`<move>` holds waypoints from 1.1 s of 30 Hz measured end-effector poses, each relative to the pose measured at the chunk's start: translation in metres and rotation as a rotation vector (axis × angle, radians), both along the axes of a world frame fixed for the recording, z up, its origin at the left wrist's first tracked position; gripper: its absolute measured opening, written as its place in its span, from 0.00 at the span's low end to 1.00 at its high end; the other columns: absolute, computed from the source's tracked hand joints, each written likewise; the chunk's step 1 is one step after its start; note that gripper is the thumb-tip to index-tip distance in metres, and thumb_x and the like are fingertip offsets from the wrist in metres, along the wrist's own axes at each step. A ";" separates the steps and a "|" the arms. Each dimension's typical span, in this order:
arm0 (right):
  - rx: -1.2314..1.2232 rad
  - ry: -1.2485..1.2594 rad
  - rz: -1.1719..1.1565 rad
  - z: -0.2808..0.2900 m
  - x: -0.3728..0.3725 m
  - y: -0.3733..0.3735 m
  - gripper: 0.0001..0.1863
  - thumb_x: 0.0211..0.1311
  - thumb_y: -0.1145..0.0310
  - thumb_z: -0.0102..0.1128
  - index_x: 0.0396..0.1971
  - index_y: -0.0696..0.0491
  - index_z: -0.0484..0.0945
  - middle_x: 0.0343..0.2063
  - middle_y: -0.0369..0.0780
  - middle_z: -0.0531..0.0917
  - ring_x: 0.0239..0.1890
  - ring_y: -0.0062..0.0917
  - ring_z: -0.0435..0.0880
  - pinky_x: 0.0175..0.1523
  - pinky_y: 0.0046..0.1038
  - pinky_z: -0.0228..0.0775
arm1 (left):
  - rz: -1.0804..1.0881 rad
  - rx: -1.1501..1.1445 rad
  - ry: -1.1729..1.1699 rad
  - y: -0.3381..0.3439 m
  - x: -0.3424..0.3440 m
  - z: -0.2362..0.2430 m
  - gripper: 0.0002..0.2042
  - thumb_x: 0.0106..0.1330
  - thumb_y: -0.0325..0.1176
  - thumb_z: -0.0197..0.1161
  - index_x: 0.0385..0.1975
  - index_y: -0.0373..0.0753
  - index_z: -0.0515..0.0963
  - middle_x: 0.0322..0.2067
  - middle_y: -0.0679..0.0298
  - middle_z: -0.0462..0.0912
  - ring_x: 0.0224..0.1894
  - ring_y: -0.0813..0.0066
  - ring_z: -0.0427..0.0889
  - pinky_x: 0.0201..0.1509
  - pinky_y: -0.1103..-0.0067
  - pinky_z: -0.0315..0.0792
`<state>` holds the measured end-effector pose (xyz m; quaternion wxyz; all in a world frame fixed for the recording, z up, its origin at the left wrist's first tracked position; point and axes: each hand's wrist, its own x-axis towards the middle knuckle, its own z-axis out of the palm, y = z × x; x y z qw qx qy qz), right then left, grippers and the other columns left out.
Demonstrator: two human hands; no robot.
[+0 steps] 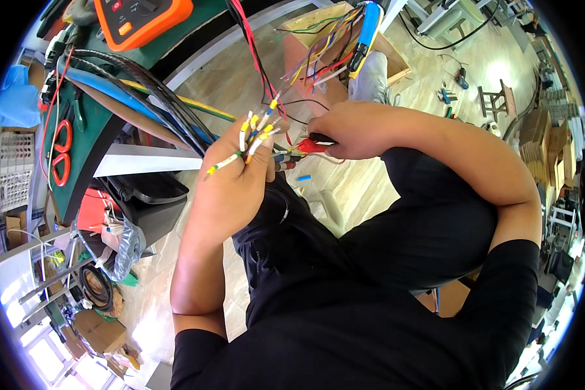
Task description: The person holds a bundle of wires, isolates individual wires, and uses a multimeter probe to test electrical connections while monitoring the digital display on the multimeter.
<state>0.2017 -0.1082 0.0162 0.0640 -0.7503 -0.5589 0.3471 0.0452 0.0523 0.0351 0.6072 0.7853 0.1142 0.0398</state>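
My left hand [227,185] grips a bundle of short wire ends with yellow, white, green and blue sleeves and metal tips [257,133], fanned out above its thumb. To its right my right hand [361,130] is closed on a red-and-black hand tool [312,147], whose working end is too small to make out. A red and black cable run [253,45] comes down behind the wires. Loose multicoloured wires [318,52] hang higher up, beside a blue-and-black tool [364,39].
A green bench [71,188] at left bears an orange meter [143,19], red-handled scissors [63,153] and thick cables [143,97]. Below is a lined bin [120,257]. A wooden crate [393,58] stands ahead; a small stool [497,97], tools and cardboard [533,130] are at right.
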 end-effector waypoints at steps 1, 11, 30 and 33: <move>-0.055 -0.031 0.008 -0.004 0.002 -0.003 0.12 0.58 0.67 0.58 0.39 0.56 0.76 0.29 0.49 0.82 0.37 0.46 0.81 0.41 0.43 0.70 | -0.006 0.003 0.015 -0.002 0.000 -0.010 0.12 0.74 0.33 0.47 0.43 0.34 0.78 0.16 0.71 0.67 0.20 0.85 0.64 0.24 0.85 0.60; -0.311 0.029 0.174 -0.017 0.016 -0.013 0.17 0.52 0.63 0.60 0.38 0.58 0.79 0.32 0.49 0.82 0.38 0.44 0.81 0.44 0.41 0.72 | -0.127 0.234 0.119 -0.013 0.012 -0.038 0.10 0.70 0.27 0.49 0.45 0.33 0.76 0.18 0.66 0.70 0.22 0.79 0.69 0.28 0.80 0.65; -0.239 -0.190 -0.026 0.003 0.034 -0.025 0.15 0.50 0.64 0.62 0.33 0.60 0.77 0.26 0.49 0.81 0.32 0.44 0.81 0.40 0.39 0.72 | -0.029 0.419 0.056 -0.018 0.029 -0.060 0.10 0.69 0.27 0.52 0.45 0.32 0.73 0.26 0.50 0.82 0.31 0.58 0.83 0.34 0.69 0.74; -0.070 0.008 -0.094 0.029 0.034 -0.030 0.15 0.53 0.63 0.58 0.34 0.61 0.75 0.24 0.48 0.80 0.30 0.42 0.80 0.37 0.38 0.70 | 0.105 0.101 0.021 -0.013 0.023 -0.047 0.13 0.74 0.33 0.47 0.48 0.31 0.73 0.24 0.57 0.81 0.27 0.71 0.81 0.30 0.76 0.73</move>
